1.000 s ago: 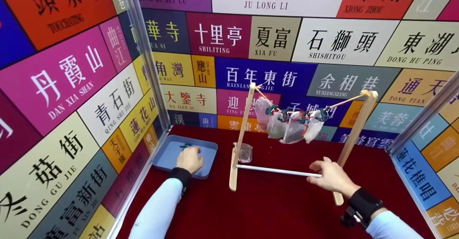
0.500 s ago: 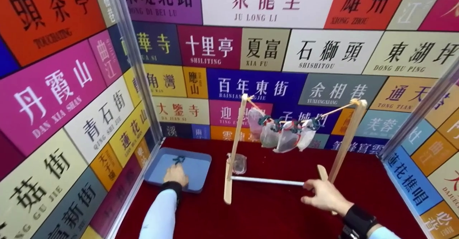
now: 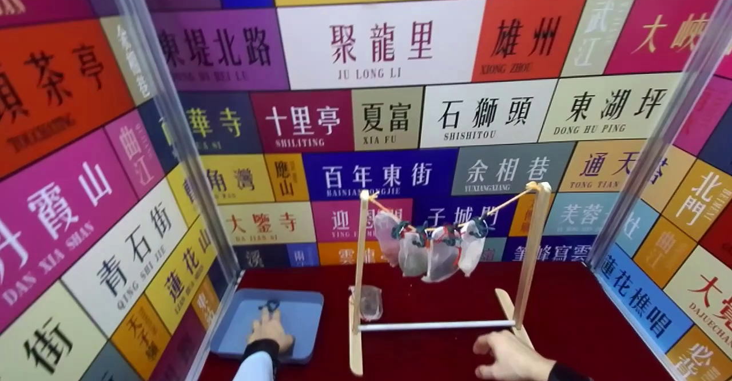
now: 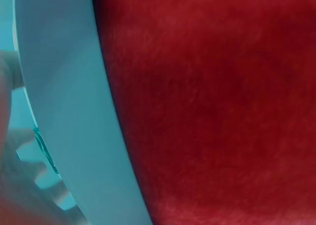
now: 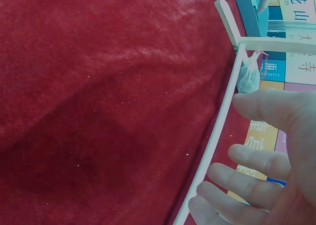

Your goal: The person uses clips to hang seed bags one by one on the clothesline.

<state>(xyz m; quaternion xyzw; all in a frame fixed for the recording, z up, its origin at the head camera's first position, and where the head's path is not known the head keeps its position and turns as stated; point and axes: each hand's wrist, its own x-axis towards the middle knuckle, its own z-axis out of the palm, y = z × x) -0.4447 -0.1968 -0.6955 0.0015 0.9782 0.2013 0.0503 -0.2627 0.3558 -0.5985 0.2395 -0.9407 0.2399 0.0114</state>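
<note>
My left hand point(image 3: 269, 332) is inside the blue tray point(image 3: 311, 312), its fingers reaching a small dark green cord-like piece point(image 3: 271, 305). In the left wrist view the tray's wall partly hides the spread fingers point(image 4: 29, 170). My right hand point(image 3: 509, 358) hovers with loosely bent fingers near the right foot of a wooden stand, holding nothing. The stand's white rod point(image 3: 434, 326) runs low between two wooden posts point(image 3: 530, 261). From a sagging cord between the post tops hang several small translucent bags point(image 3: 443, 255), tied with dark green and red pieces.
Another small translucent bag point(image 3: 372, 302) lies by the stand's left post. Dark red cloth point(image 3: 446, 352) covers the table. Panels with colourful Chinese signs point(image 3: 377, 43) wall in the back and both sides. The tray sits close to the left panel.
My head view has tilted up. My right hand has let go of the white rod's right end and drawn back toward me. The left hand stays in the tray at the green piece.
</note>
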